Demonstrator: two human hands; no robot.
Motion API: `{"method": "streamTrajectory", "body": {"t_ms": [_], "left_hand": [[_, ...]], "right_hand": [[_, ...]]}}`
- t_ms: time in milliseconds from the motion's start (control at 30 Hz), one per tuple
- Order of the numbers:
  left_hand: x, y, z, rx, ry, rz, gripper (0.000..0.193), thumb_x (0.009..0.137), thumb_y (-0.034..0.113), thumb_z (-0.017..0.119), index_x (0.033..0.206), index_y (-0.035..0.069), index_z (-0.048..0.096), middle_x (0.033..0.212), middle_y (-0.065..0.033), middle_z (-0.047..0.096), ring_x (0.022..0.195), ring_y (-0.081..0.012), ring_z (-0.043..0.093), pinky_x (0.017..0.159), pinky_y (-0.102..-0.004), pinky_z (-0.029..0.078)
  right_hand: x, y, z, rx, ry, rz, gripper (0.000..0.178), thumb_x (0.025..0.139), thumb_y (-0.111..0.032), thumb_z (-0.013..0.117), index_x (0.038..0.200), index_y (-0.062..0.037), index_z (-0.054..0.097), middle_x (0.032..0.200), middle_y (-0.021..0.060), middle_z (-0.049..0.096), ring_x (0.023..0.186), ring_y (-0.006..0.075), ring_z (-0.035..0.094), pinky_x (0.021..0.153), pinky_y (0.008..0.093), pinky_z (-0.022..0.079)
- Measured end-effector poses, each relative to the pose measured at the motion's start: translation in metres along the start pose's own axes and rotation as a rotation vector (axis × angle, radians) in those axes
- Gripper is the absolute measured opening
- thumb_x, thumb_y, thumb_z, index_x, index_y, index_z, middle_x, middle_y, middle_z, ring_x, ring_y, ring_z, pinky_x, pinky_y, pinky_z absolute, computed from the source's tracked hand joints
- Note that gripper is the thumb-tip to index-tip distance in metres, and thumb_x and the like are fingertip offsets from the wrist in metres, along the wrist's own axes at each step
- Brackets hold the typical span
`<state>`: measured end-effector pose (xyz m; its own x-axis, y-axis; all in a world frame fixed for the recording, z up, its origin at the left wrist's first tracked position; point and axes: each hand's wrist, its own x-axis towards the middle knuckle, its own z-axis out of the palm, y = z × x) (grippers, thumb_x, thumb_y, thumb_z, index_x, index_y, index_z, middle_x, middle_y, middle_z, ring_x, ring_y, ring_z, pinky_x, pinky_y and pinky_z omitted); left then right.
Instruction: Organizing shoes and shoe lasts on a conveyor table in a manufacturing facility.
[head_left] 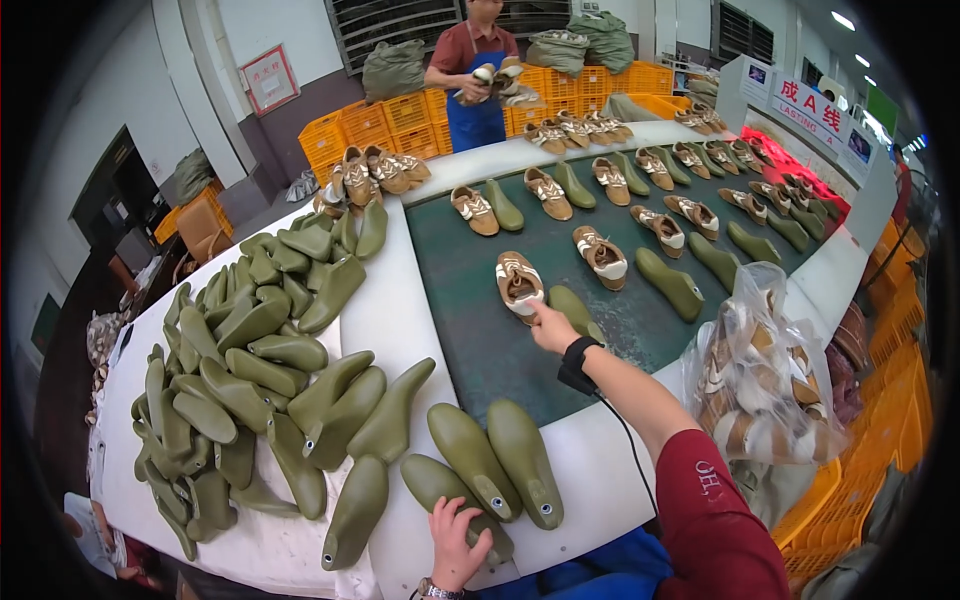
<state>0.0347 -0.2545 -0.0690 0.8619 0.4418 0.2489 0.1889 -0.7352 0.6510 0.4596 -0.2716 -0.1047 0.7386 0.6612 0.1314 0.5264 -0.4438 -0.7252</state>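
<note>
My right hand [552,328] reaches over the dark green belt [470,350] and pinches the white heel of a brown and white shoe [517,280]. Just beside it on the belt lies a green shoe last [573,308]. Down at the near edge of the white table, my left hand [457,545] curls its fingers over the heel end of another green shoe last [432,480]. Two more lasts [465,445] [520,455] lie side by side to its right, sole up.
A large heap of green lasts [250,340] covers the left of the white table [400,290]. Shoes and lasts stand in rows along the belt. A clear bag of shoes [765,370] sits at right above yellow crates [880,380]. Across the belt, a person in a blue apron [475,120] holds shoes.
</note>
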Motion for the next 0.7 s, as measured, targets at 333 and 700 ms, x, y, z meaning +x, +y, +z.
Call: {"method": "streamTrajectory", "body": {"t_ms": [333,700], "left_hand": [[0.001,-0.013,0.005,-0.121,0.073,0.004,0.023,0.062,0.001,0.058,0.081,0.004,0.046,0.114,-0.0191,0.053,0.117,-0.0449,0.04,0.104,-0.0506,0.028],[-0.008,-0.015,0.001,-0.235,0.123,-0.122,0.021,0.065,-0.006,0.054,0.083,0.004,0.048,0.116,-0.0163,0.057,0.124,-0.0421,0.04,0.104,-0.0446,0.032]], "right_hand": [[-0.184,-0.109,0.012,0.044,-0.606,-0.519,0.051,0.086,-0.043,0.057,0.129,-0.0163,0.051,0.125,0.019,0.052,0.115,0.0352,0.05,0.098,0.0417,0.038],[-0.231,-0.118,0.029,-0.115,-0.422,-0.53,0.05,0.084,-0.052,0.056,0.12,-0.0174,0.053,0.139,0.0114,0.041,0.124,0.0315,0.042,0.1,0.0527,0.03]]}}
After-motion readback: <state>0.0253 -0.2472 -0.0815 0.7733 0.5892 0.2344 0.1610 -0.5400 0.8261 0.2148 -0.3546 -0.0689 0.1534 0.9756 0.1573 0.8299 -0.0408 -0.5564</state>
